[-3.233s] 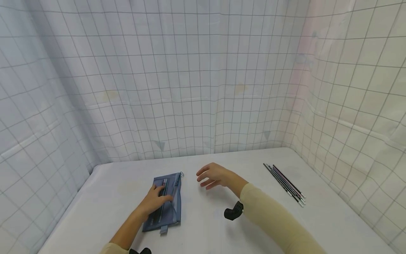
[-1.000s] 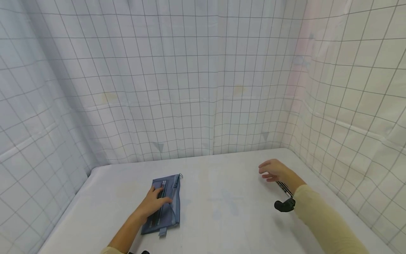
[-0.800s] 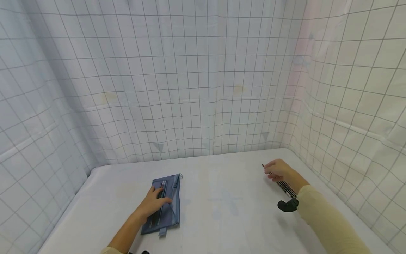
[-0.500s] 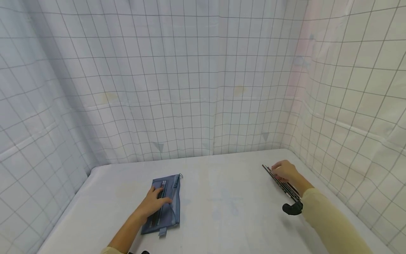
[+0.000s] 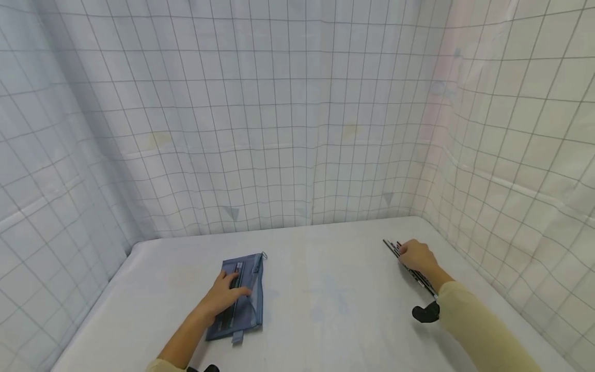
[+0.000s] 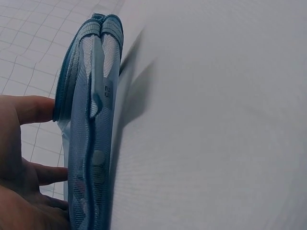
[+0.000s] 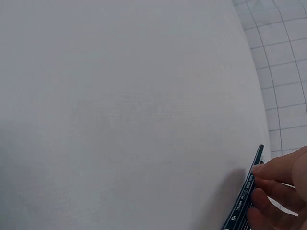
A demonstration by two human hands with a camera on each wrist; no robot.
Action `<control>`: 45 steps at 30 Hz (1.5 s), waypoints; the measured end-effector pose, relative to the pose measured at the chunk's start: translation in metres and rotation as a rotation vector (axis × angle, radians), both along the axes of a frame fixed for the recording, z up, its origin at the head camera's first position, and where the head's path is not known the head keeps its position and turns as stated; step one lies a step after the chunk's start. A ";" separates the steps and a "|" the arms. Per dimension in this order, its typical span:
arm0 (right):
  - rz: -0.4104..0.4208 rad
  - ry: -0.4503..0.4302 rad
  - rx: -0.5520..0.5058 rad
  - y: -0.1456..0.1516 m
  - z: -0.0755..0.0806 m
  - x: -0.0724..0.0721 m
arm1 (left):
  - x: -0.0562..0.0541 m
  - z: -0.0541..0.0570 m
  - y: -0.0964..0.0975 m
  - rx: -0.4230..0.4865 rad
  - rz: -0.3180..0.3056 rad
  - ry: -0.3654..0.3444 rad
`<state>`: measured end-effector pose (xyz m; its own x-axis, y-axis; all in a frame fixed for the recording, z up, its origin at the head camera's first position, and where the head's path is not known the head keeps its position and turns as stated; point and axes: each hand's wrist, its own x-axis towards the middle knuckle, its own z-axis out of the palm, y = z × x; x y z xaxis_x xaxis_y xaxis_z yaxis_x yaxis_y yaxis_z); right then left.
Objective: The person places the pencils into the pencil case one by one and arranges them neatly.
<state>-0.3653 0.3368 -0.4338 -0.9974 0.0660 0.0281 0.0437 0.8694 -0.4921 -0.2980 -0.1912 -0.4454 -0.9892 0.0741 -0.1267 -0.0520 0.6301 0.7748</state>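
Note:
On the left of the table lies a flat blue mesh pencil case (image 5: 254, 302) with a zipper. Pencils show inside it. My left hand (image 5: 220, 298) rests on top with its fingers spread. In the left wrist view, its fingertips touch the side of the case (image 6: 98, 143). At the right, a bundle of slim dark pencils (image 5: 420, 281) lies diagonally. My right hand (image 5: 417, 257) is over its upper half, thumb and fingers curled at the pencils. The right wrist view shows the thumb and fingers pinching a dark green pencil (image 7: 242, 203) marked HB; the hand hides most others.
A white table (image 5: 316, 289) lies beneath everything. White sheets with a dark grid, such as the back curtain (image 5: 288, 129), enclose it at the back and both sides. A black wrist camera (image 5: 426, 312) sits below the right forearm.
My right hand has moved from mid-table to the pencils at the right, then slid over them with its fingers closing on them. My left hand stays on the pencil case.

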 end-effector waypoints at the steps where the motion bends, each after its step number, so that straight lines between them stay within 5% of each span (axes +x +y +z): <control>1: 0.001 0.004 0.020 0.000 -0.001 -0.001 | 0.000 0.000 0.000 -0.005 0.000 0.002; 11: 0.083 0.063 0.156 -0.008 -0.010 -0.004 | 0.000 -0.001 -0.002 -0.018 -0.001 0.008; 18: 0.056 0.078 0.124 -0.008 -0.017 -0.003 | -0.001 -0.002 -0.002 -0.019 0.000 0.008; 45: -0.028 -0.093 -0.631 -0.005 0.002 -0.010 | -0.001 -0.001 -0.002 -0.017 0.000 0.001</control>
